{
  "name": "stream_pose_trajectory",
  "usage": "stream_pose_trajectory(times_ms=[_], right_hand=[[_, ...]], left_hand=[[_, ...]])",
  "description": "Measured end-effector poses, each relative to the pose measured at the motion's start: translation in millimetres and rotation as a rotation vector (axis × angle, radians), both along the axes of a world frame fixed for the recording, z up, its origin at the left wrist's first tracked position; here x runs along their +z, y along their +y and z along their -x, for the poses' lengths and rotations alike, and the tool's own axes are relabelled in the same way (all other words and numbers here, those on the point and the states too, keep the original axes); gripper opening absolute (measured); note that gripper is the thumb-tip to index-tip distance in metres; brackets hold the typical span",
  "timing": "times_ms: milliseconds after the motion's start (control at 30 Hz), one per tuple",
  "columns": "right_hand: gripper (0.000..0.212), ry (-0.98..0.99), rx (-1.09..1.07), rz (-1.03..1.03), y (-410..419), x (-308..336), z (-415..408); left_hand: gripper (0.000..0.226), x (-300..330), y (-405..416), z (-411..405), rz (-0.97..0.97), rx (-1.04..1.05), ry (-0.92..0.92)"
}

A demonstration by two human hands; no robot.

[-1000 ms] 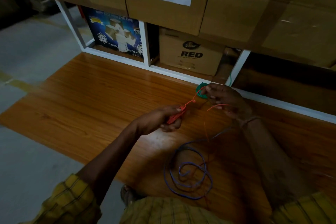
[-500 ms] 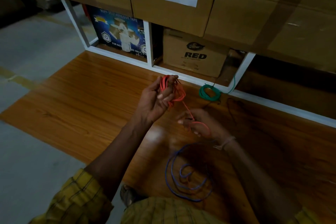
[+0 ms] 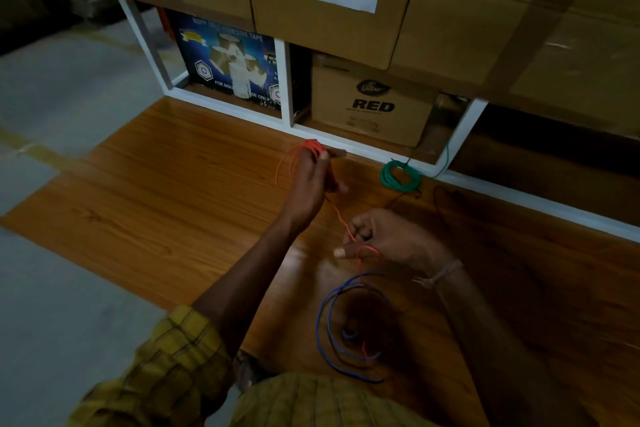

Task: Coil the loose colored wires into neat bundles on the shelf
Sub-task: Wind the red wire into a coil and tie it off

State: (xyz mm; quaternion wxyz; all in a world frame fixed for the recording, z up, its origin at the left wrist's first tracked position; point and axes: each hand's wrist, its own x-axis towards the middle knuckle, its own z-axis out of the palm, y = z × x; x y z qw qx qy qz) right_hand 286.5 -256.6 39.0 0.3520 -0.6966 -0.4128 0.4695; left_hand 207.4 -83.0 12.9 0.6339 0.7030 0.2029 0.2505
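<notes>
My left hand (image 3: 311,180) is raised over the wooden board and grips several loops of an orange-red wire (image 3: 341,218). The same wire runs down and right to my right hand (image 3: 384,241), which pinches it between thumb and fingers; a small loop hangs below that hand. A loose blue wire (image 3: 329,322) lies in wide rings on the board near my body. A green wire coil (image 3: 400,177) rests by the white shelf frame, its tail rising up the frame post.
The wooden board (image 3: 156,204) lies on a grey floor. A white shelf frame (image 3: 346,142) runs behind it, holding a blue adhesive-tape box (image 3: 228,62) and a "RED" carton (image 3: 372,104). Large cardboard boxes (image 3: 519,28) stand above. A thin dark wire (image 3: 446,194) lies at right.
My left hand has turned over and moved away toward the shelf with the orange loops. My right hand has stayed low, still pinching the wire strand.
</notes>
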Motion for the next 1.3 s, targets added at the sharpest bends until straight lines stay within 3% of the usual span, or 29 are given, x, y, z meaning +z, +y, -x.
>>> stream_pose_trajectory(times_ms=[100, 167, 400, 567, 633, 700, 800, 933, 1033, 1167, 1300], right_hand=[[0.016, -0.027, 0.105, 0.115, -4, 18, -10], [0.011, -0.025, 0.139, 0.181, -10, 23, -20], [0.003, -0.166, 0.212, 0.278, -19, 32, -49], [0.01, -0.208, 0.224, 0.163, -26, 48, -70], [0.01, -0.081, 0.146, -0.01, -31, 48, -69], [0.018, 0.257, 0.031, -0.121, -36, 39, -60], [0.021, 0.899, -0.035, -0.11, -41, 21, -45], [0.038, 1.113, -0.182, -0.151, -39, 8, -42], [0.044, 1.008, -0.32, -0.173, -42, 17, -42], [0.027, 0.577, -0.449, -0.346, -45, 35, -44], [0.03, 0.349, -0.64, -0.485, -39, 43, -69]], left_hand=[[0.033, -10, 2, 3, -0.506, -0.117, 0.144], [0.037, -12, 4, 4, -0.694, -0.147, 0.206], [0.035, -10, 6, 6, -0.947, -0.267, 0.287], [0.024, -1, 1, 7, -0.875, -0.391, 0.302], [0.024, 6, 1, 8, -0.647, -0.454, 0.309], [0.024, 12, 1, 8, -0.504, -0.45, 0.294], [0.034, 20, 4, 5, -0.548, -0.413, 0.308], [0.038, 14, 16, 5, -0.616, -0.369, 0.373], [0.036, 7, 21, 7, -0.641, -0.339, 0.412], [0.028, -5, 23, 12, -0.625, -0.366, 0.448], [0.044, -10, 17, 21, -0.467, -0.42, 0.499]])
